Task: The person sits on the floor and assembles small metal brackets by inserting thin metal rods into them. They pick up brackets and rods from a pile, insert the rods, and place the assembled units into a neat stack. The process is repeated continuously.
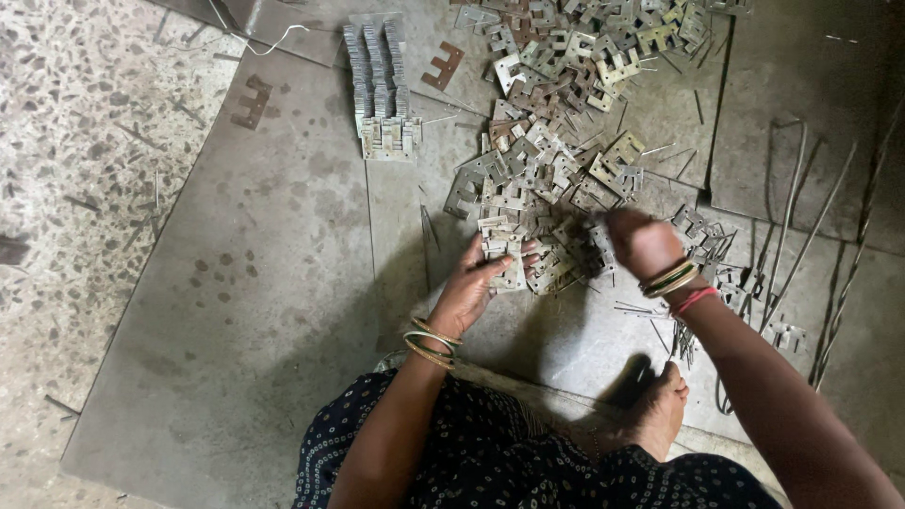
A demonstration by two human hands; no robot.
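A grey metal sheet [273, 311], flat, scuffed and stained, covers the speckled stone floor [75, 170] and carries everything. Across its upper middle spreads a wide heap of small stamped metal plates [556, 104], flat, notched like hinge leaves, some dull silver and some rusty brown, lying jumbled over one another. The heap's near edge runs down to both hands. To its left stands a tidy stacked bundle of the same plates [380, 90], set in close rows, well apart from the hands. Thin metal rods [811, 226] lie loose along the right side. The left hand [468, 287], with bangles at the wrist, is curled around a small stack of plates [504, 254] at the heap's near edge. The right hand [639, 242], also bangled, is bunched knuckles-up on the plates just beside it; what its fingers pinch is hidden.
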